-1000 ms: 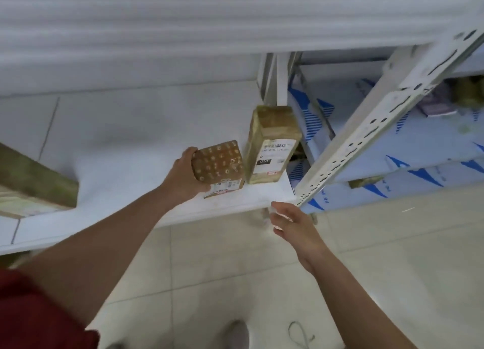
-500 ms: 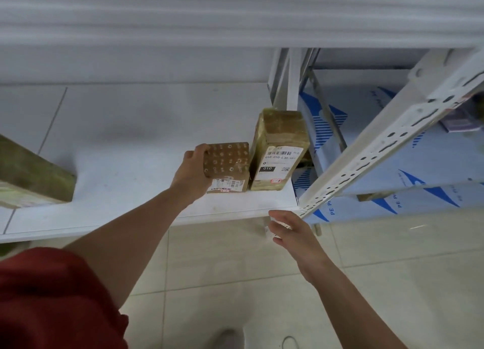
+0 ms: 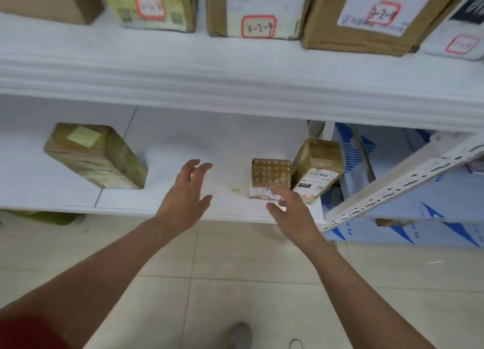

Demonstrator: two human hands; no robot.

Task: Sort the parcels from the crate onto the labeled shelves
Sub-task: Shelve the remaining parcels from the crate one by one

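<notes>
Small parcel (image 3: 271, 174) label (image 3: 259, 193) partly behind right hand (image 3: 293, 213)

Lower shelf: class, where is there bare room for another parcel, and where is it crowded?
Widest bare patch: on the lower shelf between the green box and the dotted box, under the left hand. A smaller strip lies left of the green box. Crowded: the right end, where dotted box and tall box stand close, and the upper shelf, lined with boxes.
</notes>
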